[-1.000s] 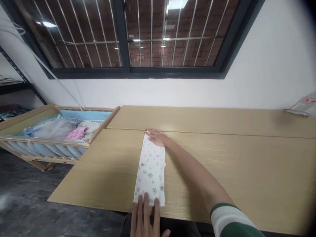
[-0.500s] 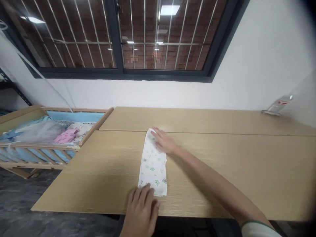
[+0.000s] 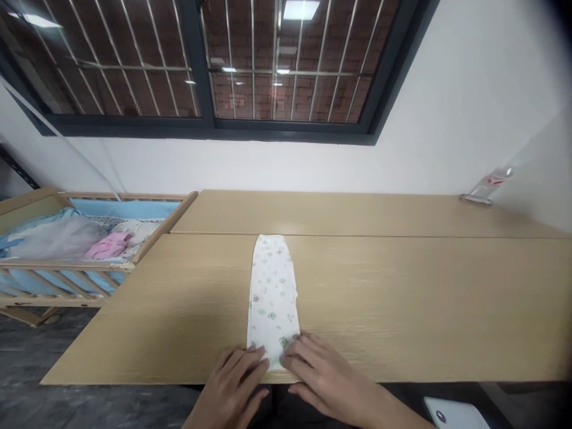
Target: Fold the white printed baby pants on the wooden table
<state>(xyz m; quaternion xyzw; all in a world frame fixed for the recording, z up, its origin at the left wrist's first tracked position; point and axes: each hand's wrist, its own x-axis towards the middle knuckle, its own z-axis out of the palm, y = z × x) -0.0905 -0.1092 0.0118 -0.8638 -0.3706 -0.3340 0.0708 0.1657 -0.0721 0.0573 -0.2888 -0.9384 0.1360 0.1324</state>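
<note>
A folded white cloth (image 3: 272, 286) with a small green and grey print lies lengthwise on the wooden table, its narrower end away from me. My left hand (image 3: 235, 384) rests at the cloth's near left corner, fingertips touching it and thumb apart. At the near right corner, the bent fingers of my right hand (image 3: 319, 375) touch the cloth, with the thumb held away below them. Neither hand shows a closed grip. Part of the near edge is hidden under my fingers.
The table (image 3: 402, 298) has a seam across it. On the left stands a wooden cot (image 3: 154, 238) with blue lining and a pink cloth (image 3: 109, 244) inside. A clear bottle-like object (image 3: 489, 185) leans at the back right. Below the front edge lies a pale phone (image 3: 456, 414).
My right hand has come back from the cloth's far end to its near right corner. My left hand stays by the near left corner. The view has shifted slightly.
</note>
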